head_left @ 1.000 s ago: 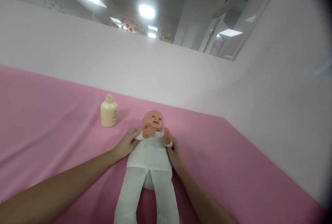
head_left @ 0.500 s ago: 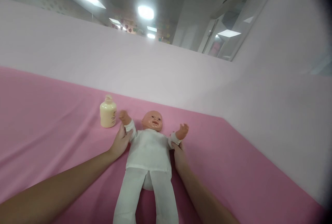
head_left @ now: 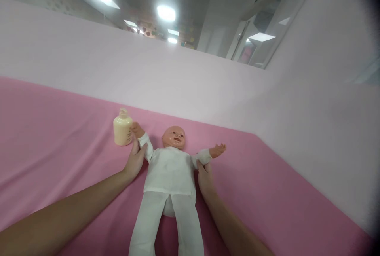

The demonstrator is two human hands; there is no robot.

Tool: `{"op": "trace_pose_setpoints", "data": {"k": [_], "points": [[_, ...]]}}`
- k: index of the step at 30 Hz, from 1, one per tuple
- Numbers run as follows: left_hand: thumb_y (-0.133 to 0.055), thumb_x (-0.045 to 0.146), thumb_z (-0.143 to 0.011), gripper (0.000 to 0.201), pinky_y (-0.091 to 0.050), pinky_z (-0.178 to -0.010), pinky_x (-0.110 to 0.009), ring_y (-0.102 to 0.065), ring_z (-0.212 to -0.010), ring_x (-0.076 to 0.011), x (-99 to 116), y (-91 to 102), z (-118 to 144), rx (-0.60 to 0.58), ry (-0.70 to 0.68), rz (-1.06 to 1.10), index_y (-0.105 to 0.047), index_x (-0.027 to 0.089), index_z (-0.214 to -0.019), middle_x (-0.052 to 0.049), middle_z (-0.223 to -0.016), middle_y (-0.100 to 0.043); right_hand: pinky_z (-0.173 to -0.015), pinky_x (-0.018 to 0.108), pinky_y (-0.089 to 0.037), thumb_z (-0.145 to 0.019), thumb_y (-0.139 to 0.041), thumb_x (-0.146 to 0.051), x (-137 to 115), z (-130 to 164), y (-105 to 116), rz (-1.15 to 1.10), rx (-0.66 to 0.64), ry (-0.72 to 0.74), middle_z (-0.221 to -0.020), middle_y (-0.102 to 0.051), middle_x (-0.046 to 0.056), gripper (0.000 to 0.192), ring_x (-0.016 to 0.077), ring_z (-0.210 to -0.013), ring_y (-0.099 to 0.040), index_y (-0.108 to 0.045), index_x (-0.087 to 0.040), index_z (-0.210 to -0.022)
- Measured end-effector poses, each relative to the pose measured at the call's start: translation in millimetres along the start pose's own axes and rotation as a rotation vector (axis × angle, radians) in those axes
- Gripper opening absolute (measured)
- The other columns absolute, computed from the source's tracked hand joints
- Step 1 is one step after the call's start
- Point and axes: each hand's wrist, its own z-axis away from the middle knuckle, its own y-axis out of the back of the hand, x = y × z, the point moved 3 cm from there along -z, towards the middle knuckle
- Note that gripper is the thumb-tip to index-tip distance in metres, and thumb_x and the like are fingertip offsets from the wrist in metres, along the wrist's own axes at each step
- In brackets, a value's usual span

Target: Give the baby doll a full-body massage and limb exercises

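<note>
Both forearms bare, reaching over the surface (head_left: 282, 177) toward its far edge. Left forearm (head_left: 74, 210): long diagonal from near left, wrist nearly straight. Left grip (head_left: 135, 158): curled closed, back of hand outward, thumb and index angled to the far edge. Right forearm (head_left: 230, 224): slants from near right, inward. Right grip (head_left: 205, 173): closed, thumb pointing to far edge, fingers mostly hidden; the nearer of the two to the far right corner. Hands well apart.
</note>
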Motion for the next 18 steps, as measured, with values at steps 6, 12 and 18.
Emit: {"op": "trace_pose_setpoints", "data": {"k": [6,12,18], "points": [[-0.042,0.021,-0.093,0.049,-0.035,-0.111,-0.045,-0.048,-0.129,-0.0255,13,-21.3,18,-0.502,-0.525,-0.435,-0.046,0.028,-0.142,-0.007,-0.139,-0.055,-0.110,0.045,-0.037,-0.077,-0.052,-0.019,-18,10,-13,0.162,-0.250,0.301,-0.129,-0.060,0.006,0.044,0.0252,-0.122,-0.052,-0.063,-0.024,-0.119],[-0.040,0.012,-0.091,0.058,-0.035,-0.109,-0.046,-0.047,-0.129,-0.0253,10,-21.8,19,-0.526,-0.594,-0.517,-0.039,0.030,-0.147,-0.008,-0.141,-0.052,-0.108,0.046,-0.040,-0.076,-0.052,-0.015,-17,7,-13,0.203,-0.273,0.287,-0.128,-0.061,0.006,0.047,0.0254,-0.121,-0.054,-0.062,-0.026,-0.122],[-0.046,0.026,-0.092,0.048,-0.036,-0.109,-0.042,-0.048,-0.127,-0.0253,16,-16.7,14,-0.281,-0.278,-0.227,-0.041,0.021,-0.139,-0.011,-0.136,-0.053,-0.113,0.043,-0.035,-0.085,-0.055,-0.035,-20,7,-8,0.012,-0.148,0.120,-0.142,-0.051,0.004,0.054,0.0236,-0.133,-0.045,-0.047,-0.028,-0.138]]}}
